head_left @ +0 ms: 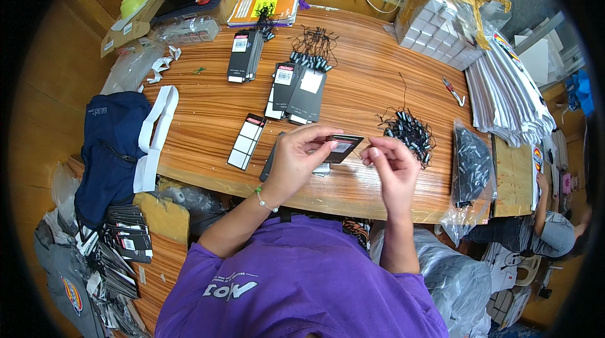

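My left hand (pixel 300 156) pinches a dark hang tag (pixel 344 148) between thumb and fingers, held tilted above the table's near side. Just right of the tag's edge is my right hand (pixel 392 160), thumb and forefinger close together; whatever may be between them is too small to make out. Partly covered by my left hand, more tags (pixel 322 168) lie below. Left of them rests a tag with white panels (pixel 246 141). Farther off are a stack of black tags (pixel 246 54) and fanned tags (pixel 306 93) with strings. A tangled pile of black tag strings (pixel 408 135) sits right of my right hand.
At the right lie a plastic bag of black strings (pixel 472 165), a red pen-like tool (pixel 452 90) and stacked white bags (pixel 507 89). A wrapped block of small boxes (pixel 435 26) stands behind. Navy fabric (pixel 113 149) hangs at left. A person (pixel 554 232) is at far right.
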Motion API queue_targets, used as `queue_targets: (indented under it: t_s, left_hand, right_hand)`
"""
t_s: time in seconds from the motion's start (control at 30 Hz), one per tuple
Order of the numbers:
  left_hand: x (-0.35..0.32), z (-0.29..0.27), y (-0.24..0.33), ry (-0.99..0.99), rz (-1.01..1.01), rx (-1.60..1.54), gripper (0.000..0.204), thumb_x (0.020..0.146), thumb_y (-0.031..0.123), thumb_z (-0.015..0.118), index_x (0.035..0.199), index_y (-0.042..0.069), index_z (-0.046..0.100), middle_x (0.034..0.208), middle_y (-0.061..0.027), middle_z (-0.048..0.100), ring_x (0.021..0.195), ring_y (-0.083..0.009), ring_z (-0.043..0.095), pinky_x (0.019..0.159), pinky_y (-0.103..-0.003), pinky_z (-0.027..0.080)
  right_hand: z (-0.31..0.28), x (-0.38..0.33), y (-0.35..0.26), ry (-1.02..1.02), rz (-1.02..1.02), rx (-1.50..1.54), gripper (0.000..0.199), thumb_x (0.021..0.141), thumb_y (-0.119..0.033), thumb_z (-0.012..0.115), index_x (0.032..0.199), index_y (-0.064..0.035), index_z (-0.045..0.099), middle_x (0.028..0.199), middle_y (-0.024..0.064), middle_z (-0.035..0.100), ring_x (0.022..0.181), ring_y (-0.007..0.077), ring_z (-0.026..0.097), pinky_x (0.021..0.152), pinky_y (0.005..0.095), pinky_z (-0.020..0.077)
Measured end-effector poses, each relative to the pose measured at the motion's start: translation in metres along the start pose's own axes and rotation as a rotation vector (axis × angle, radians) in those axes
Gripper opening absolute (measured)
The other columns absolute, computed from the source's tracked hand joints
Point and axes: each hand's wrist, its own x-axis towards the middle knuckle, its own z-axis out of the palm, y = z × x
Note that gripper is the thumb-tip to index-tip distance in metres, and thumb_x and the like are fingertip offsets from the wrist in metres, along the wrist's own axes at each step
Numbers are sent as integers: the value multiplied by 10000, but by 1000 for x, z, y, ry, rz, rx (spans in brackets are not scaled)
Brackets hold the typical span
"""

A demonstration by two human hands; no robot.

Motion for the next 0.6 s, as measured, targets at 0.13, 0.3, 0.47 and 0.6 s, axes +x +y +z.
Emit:
queue_targets:
  t_s: [0.13, 0.3, 0.47, 0.6]
  left_hand:
    - [0, 1, 3, 19, 15, 33, 205, 792, -67, 600, 992, -31, 624, 945, -70, 612, 841, -111, 605, 722, -207, 516]
    - [-2, 1, 4, 24, 67, 92, 205, 777, -57, 615, 978, -20, 632, 919, -66, 625, 831, -118, 617, 723, -224, 529]
    - [-3, 1, 6, 25, 75, 60, 209, 771, -63, 619, 975, -19, 633, 915, -65, 625, 831, -118, 617, 731, -225, 528]
    - [-3, 1, 6, 32, 67, 63, 200, 778, -57, 614, 974, -21, 632, 925, -68, 627, 831, -121, 619, 731, -229, 529]
  right_hand:
    - [16, -3, 13, 22, -165, -229, 145, 824, 38, 554, 941, 12, 473, 757, 82, 604, 664, 105, 567, 596, 223, 442]
    - [27, -2, 13, 51, -305, -386, 214, 763, 63, 589, 928, -2, 470, 697, 66, 548, 592, 112, 519, 542, 238, 431]
    - [28, -2, 14, 64, -366, -430, 232, 727, 83, 594, 901, -7, 470, 684, 67, 534, 583, 127, 516, 537, 245, 430]
    - [28, 0, 15, 68, -358, -432, 226, 722, 85, 593, 888, -8, 471, 684, 69, 537, 585, 137, 524, 541, 254, 433]
